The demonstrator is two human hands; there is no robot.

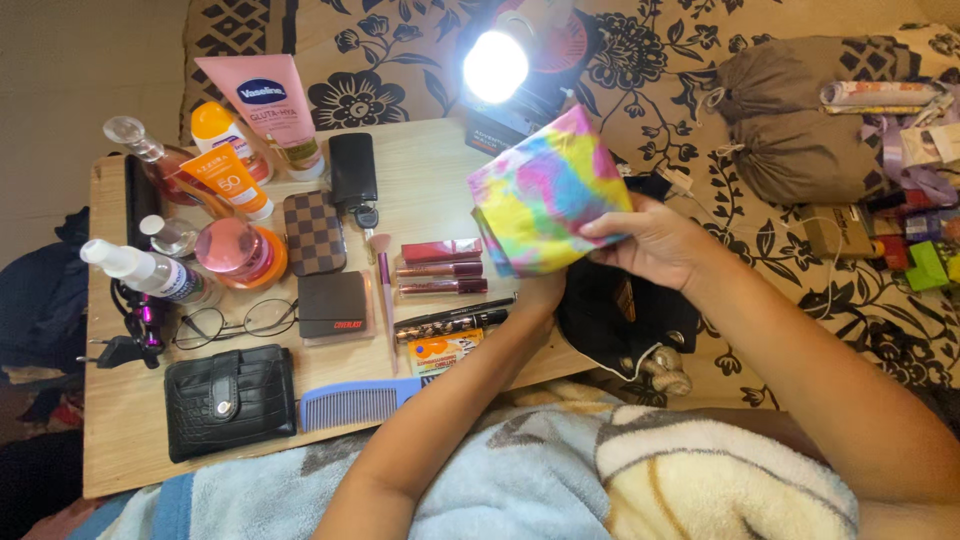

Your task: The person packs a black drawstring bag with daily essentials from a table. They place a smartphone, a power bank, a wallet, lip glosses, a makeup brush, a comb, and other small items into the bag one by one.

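Both hands, right hand and left hand, grip closed on the pouch. Loose hold risks dropping it onto lipsticks just beside it.

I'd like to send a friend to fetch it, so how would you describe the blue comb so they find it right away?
Start at the light wooden tray table covered with cosmetics, and go to its near edge, by the blanket. The blue comb lies flat there, just right of the black textured wallet, its far end passing under the person's left forearm. It is the only blue, toothed item on the table.
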